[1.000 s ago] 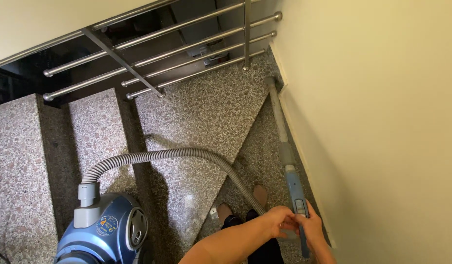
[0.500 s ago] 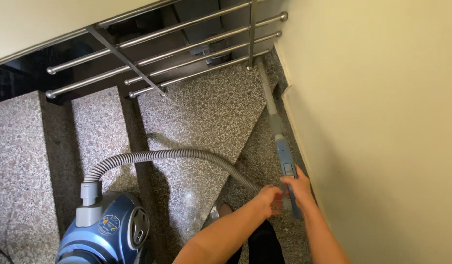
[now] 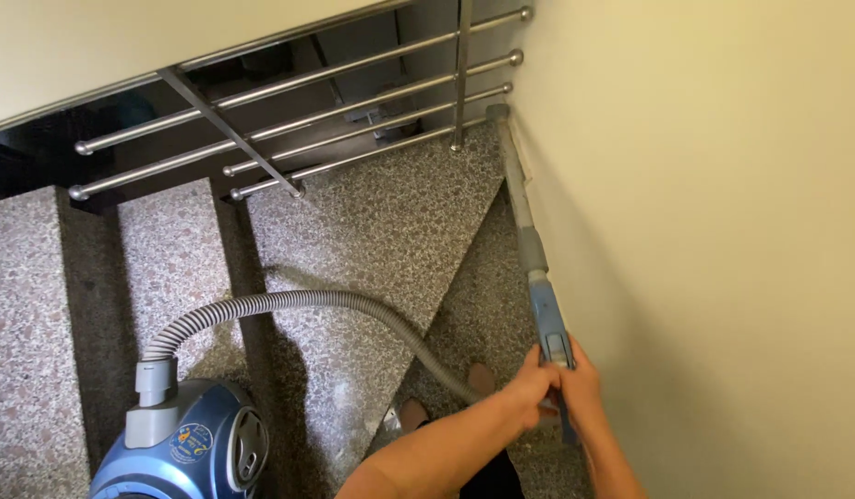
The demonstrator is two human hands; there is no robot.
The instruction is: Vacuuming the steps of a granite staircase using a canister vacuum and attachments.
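Against the right-hand wall, both hands are gripping the blue wand handle: left hand clenched just below, right hand wrapped beside it. Wand tip is reaching the far corner by the railing post. Advisable: keeping the tube flat along the skirting, strokes short. Ribbed hose and blue canister are crowding the stair edge; open tread is lying left

Both forearms are bare with no sleeves, watch or rings showing, the left hand and right hand are ungloved, and dark trousers end above bare feet.
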